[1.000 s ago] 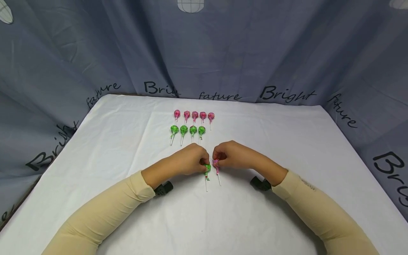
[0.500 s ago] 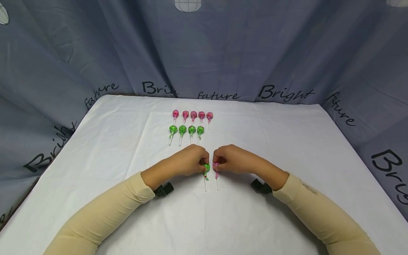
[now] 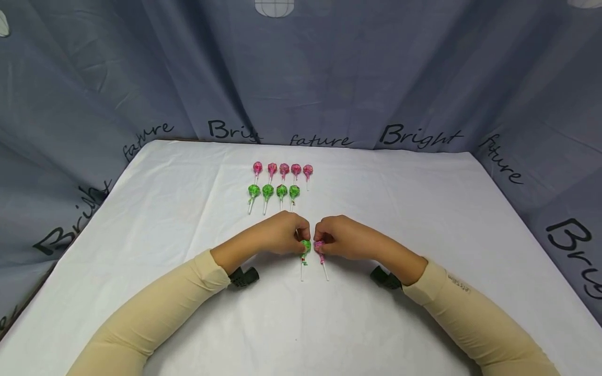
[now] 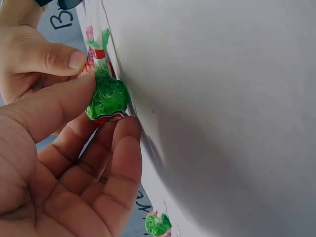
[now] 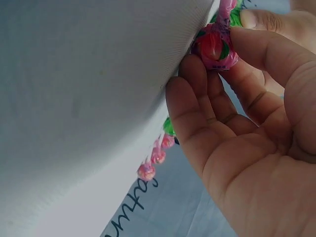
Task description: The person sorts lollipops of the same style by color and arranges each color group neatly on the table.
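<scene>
My left hand (image 3: 284, 233) pinches the head of a green lollipop (image 4: 107, 98) between thumb and fingers, its white stick pointing toward me. Close beside it, my right hand (image 3: 345, 237) holds a pink lollipop (image 5: 216, 47) by its wrapped head in the same way, stick also toward me and slanting a little right. The two candies sit side by side with a narrow gap, low over the white cloth. Beyond the hands lies a row of several green lollipops (image 3: 268, 190), and behind it a row of several pink lollipops (image 3: 284, 169).
A white cloth (image 3: 400, 198) covers the table. Grey-blue curtains (image 3: 338, 68) with black lettering hang around its back and sides. A dark wrist camera (image 3: 244, 277) sits under the left wrist, another wrist camera (image 3: 385, 277) under the right.
My right hand has moved slightly toward me with the pink lollipop, bringing it level with the green one; its stick tip has swung a little. The left hand has barely moved.
</scene>
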Demonstrator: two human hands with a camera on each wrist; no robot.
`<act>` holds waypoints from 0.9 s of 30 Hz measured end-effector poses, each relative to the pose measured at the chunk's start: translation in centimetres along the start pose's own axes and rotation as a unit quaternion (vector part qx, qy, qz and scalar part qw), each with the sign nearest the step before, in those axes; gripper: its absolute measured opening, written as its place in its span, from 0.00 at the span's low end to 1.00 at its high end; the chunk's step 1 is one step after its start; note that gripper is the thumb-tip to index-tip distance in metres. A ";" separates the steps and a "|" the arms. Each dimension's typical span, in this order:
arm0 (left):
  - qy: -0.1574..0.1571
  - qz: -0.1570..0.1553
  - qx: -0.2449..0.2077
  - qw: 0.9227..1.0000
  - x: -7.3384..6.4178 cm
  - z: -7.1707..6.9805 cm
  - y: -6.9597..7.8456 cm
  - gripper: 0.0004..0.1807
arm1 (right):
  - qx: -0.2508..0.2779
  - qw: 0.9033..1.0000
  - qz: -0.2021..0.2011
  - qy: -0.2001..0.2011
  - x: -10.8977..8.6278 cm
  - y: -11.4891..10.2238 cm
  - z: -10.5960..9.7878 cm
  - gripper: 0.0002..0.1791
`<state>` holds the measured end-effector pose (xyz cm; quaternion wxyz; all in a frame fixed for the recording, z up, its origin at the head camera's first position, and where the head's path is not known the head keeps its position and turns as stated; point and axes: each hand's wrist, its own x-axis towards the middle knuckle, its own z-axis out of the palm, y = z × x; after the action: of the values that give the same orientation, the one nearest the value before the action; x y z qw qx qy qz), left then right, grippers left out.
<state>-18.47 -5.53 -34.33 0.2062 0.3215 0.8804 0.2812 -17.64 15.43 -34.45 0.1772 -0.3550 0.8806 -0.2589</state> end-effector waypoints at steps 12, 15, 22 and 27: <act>0.061 0.009 -0.010 0.998 0.5 -1.9 -1.1 0.06 | -0.013 1.000 -0.015 0.009 0.0 0.2 0.3 0.04; 0.072 0.017 -0.009 0.997 0.9 -3.2 -1.1 0.07 | -0.016 1.000 -0.011 0.006 0.0 0.1 0.2 0.04; 0.079 0.035 -0.001 0.996 3.2 -6.0 -2.1 0.09 | -0.018 1.000 -0.005 0.006 0.0 0.1 0.2 0.04; 0.080 0.045 0.018 0.996 4.9 -7.3 -3.2 0.10 | -0.019 1.000 -0.005 0.007 -0.1 0.1 0.2 0.04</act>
<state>-27.38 -6.85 -31.77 0.1167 0.3414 0.8833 0.2993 -17.52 15.53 -34.71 0.1631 -0.3610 0.8848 -0.2455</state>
